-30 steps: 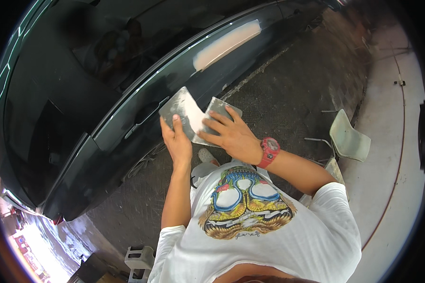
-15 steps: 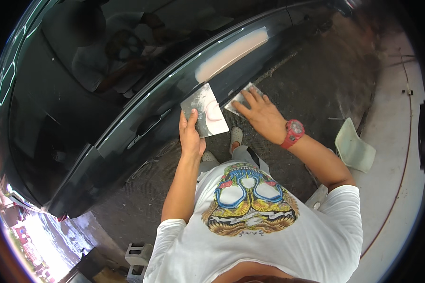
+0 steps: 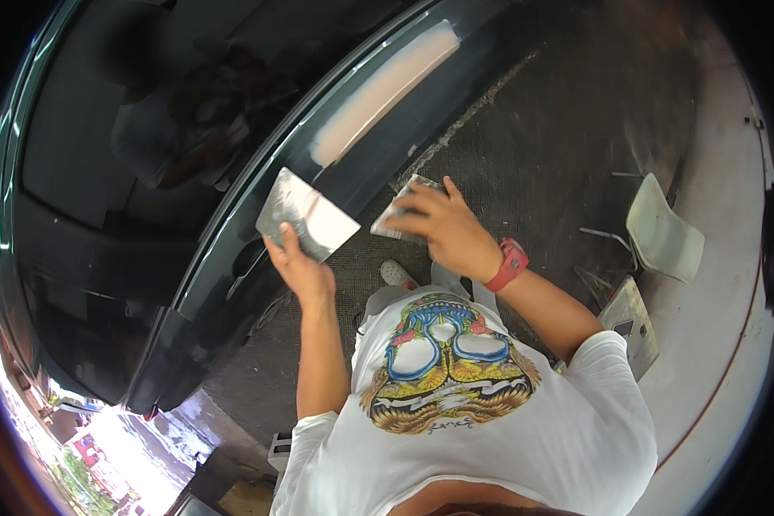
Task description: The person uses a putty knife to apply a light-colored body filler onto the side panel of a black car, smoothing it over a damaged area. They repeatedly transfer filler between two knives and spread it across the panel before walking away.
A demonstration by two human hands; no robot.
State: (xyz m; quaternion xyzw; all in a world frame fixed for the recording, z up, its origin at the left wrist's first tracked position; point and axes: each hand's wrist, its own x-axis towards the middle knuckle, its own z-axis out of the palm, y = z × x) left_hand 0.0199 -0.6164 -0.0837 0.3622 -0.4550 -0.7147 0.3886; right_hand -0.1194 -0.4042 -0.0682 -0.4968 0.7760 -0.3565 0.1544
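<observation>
My left hand (image 3: 304, 273) grips a flat metal plate (image 3: 285, 206) by its lower edge, with the thumb on top. A smear of pale pinkish filler paste (image 3: 328, 225) lies on the plate's right part. My right hand (image 3: 456, 230) holds a thin, flat spreader (image 3: 386, 225), its fingers laid over the top; they hide much of it. The spreader is just right of the plate, apart from it. Ahead of both hands, a long pale filler patch (image 3: 387, 93) runs along the dark car's side (image 3: 353, 176); neither tool touches it.
The car's glossy dark window (image 3: 103, 215) fills the left and mirrors a person. A pale chair (image 3: 664, 225) stands on the right by the white wall (image 3: 714, 344), near a worn board (image 3: 635, 331). Dark floor (image 3: 559, 146) lies between car and chair.
In the picture, the plate and my left hand have shifted left, and the plate is turned. My right hand and the spreader have also moved left and slightly down. The view has shifted along the car.
</observation>
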